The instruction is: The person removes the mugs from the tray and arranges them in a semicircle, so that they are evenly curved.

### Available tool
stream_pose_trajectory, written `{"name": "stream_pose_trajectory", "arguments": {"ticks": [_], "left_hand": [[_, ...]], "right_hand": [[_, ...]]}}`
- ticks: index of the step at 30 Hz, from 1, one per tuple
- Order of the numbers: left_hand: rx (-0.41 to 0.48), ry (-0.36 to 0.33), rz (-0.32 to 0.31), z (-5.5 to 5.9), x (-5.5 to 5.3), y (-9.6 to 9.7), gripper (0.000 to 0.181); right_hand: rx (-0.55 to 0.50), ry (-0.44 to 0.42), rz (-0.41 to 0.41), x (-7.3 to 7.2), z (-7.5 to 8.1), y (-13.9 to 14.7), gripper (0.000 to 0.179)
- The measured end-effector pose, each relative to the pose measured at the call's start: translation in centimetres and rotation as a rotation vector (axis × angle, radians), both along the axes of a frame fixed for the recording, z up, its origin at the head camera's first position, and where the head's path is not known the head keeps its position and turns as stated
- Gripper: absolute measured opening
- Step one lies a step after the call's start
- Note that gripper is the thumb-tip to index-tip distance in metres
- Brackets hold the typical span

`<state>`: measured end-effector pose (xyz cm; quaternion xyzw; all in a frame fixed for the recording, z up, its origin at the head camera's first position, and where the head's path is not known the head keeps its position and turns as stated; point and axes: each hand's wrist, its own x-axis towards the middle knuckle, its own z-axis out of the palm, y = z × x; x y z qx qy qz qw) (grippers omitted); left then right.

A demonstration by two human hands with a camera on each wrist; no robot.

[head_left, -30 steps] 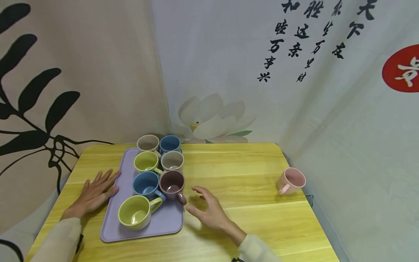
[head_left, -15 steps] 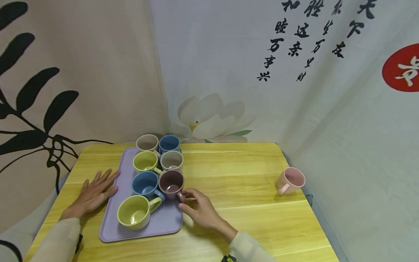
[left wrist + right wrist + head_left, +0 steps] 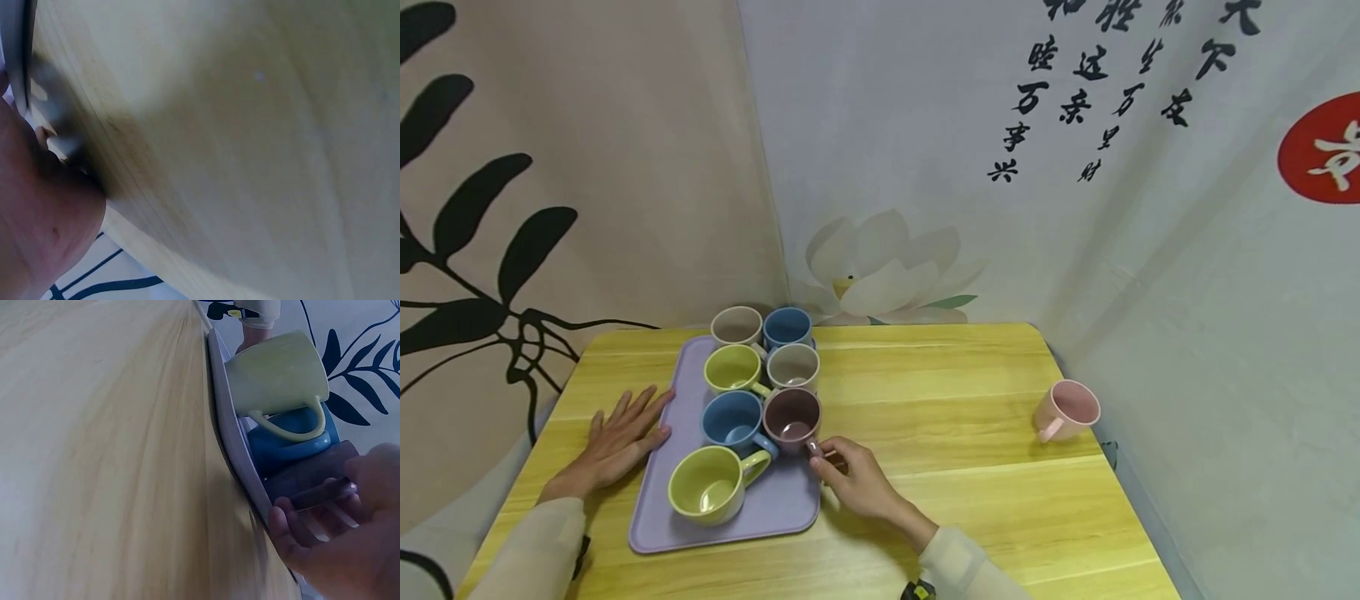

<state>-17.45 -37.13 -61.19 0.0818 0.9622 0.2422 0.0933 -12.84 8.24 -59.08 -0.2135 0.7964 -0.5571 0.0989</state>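
Note:
My right hand (image 3: 859,483) pinches the handle of a dark mauve mug (image 3: 792,417) at the right edge of the lilac tray (image 3: 775,508). In the right wrist view, thumb and fingers close around that mug's handle (image 3: 322,494). My left hand (image 3: 617,446) lies with fingers spread, fingertips at the tray's left rim. On the tray, a blue mug (image 3: 732,421) stands beside the mauve one, and a large yellow-green mug (image 3: 708,486) stands nearest me. Behind them are a smaller yellow-green mug (image 3: 732,368), a pale grey mug (image 3: 793,367), a beige mug (image 3: 737,326) and another blue mug (image 3: 787,327).
A pink mug (image 3: 1067,411) stands alone near the right edge of the wooden table (image 3: 955,417). Printed curtains (image 3: 880,167) hang behind the table and along its right side.
My right hand has moved left from beside the tray to the mauve mug and taken its handle between thumb and fingers. The left hand and the mugs have stayed put.

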Motion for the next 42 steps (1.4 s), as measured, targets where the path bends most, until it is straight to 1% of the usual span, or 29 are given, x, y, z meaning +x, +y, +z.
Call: {"name": "stream_pose_trajectory", "arguments": {"ticks": [5,10,23,32,38,42], "left_hand": [[0.005,0.002,-0.002,-0.16,-0.09,-0.06,0.077],[0.0,0.0,0.001,-0.08,-0.17,-0.1,0.077],[-0.001,0.003,0.005,-0.08,-0.16,-0.16,0.076],[-0.005,-0.004,0.008,-0.28,-0.23,-0.14,0.077],[0.0,-0.006,0.01,-0.21,-0.1,-0.03,0.076],[0.003,-0.008,0.01,-0.08,-0.11,-0.03,0.076]], "right_hand": [[-0.046,-0.05,0.02,-0.04,-0.11,-0.03,0.026],[-0.063,-0.069,0.019,-0.2,-0.32,-0.18,0.024],[-0.096,-0.078,-0.011,-0.27,-0.52,-0.42,0.022],[-0.11,-0.084,-0.029,-0.17,-0.28,-0.45,0.023],[-0.12,-0.066,-0.046,0.09,-0.46,-0.3,0.022],[-0.138,-0.06,-0.043,0.25,-0.42,-0.19,0.021]]}}
